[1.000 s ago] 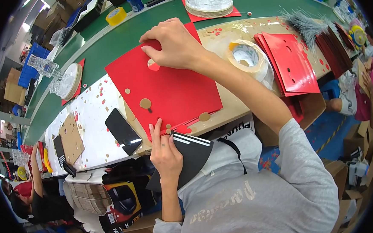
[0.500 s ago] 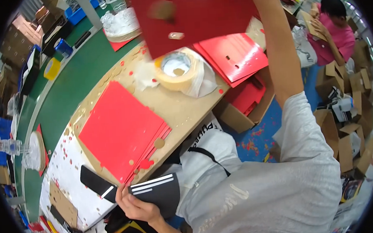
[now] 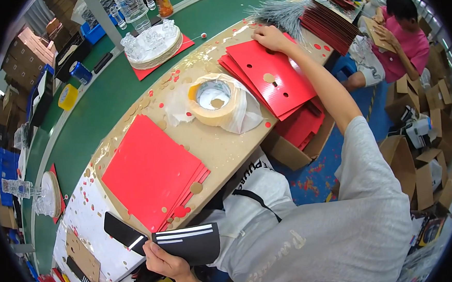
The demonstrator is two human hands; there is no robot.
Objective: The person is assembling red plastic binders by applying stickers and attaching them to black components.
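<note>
My right hand (image 3: 273, 39) is at the far edge of a punched red sheet (image 3: 271, 76), fingers curled over that edge. The sheet lies on a pile of similar red sheets, with holes and a tan disc on its face. My left hand (image 3: 166, 261) is near the table's near edge, fingers bent in and partly hidden, closed on something I cannot make out. Beside it are a black phone-like slab (image 3: 124, 233) and the corner of a stack of plain red sheets (image 3: 150, 169). A wide tape roll (image 3: 214, 113) in a clear bag sits between the two piles.
Red and tan discs litter the brown tabletop (image 3: 200, 147). A cardboard box (image 3: 289, 155) with red sheets stands below its near edge. Beyond are a green conveyor (image 3: 112, 99), a round white base with clear pieces (image 3: 153, 44) and grey bristles (image 3: 285, 13). A person in pink (image 3: 412, 47) sits at right.
My right hand has brought a raised red sheet down onto the punched pile. My left hand has moved slightly toward me, away from the plain stack's corner.
</note>
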